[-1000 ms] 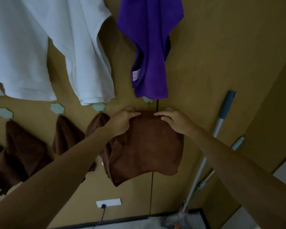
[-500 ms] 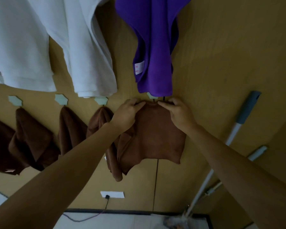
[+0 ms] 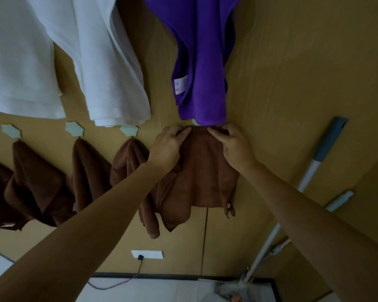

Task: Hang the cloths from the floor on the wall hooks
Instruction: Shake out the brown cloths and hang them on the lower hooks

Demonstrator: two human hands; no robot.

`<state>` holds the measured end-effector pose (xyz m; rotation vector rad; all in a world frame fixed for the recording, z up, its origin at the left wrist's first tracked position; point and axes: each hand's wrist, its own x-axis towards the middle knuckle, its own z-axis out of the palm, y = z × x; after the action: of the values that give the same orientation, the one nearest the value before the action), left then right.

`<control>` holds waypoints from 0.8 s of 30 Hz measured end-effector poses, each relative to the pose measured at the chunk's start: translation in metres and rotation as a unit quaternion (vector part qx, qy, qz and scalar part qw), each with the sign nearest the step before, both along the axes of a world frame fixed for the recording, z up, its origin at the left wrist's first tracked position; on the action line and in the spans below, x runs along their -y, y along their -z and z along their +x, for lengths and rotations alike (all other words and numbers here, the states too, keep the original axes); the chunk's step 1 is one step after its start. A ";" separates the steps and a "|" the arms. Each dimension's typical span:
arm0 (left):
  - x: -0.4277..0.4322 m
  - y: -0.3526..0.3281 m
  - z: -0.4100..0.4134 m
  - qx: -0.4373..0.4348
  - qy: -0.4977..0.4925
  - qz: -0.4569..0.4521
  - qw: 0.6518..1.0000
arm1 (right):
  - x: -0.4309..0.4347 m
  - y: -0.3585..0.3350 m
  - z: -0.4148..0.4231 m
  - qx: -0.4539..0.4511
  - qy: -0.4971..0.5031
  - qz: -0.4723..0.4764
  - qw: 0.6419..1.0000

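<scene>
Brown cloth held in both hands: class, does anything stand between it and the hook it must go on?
Yes. The purple cloth hangs with its lower edge over the hook, hiding most of it, just above the brown cloth.

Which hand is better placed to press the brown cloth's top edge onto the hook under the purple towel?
Probably the left hand: its fingertips pinch the brown cloth just below the pale hook plate. The right hand pinches farther aside, under the purple towel.

Brown cloth [image 3: 202, 171] hangs flat against the wall.
</scene>
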<state>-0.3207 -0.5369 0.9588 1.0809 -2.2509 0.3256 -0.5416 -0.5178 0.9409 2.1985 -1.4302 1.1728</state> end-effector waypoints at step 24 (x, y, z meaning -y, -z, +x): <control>-0.014 0.015 -0.039 -0.052 -0.018 0.199 0.978 | -0.017 0.015 0.030 0.010 0.155 0.044 0.987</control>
<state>-0.3597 -0.5226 0.9434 1.3071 -2.2577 -0.1744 -0.5113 -0.5005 0.9259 1.9294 -1.7848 1.0417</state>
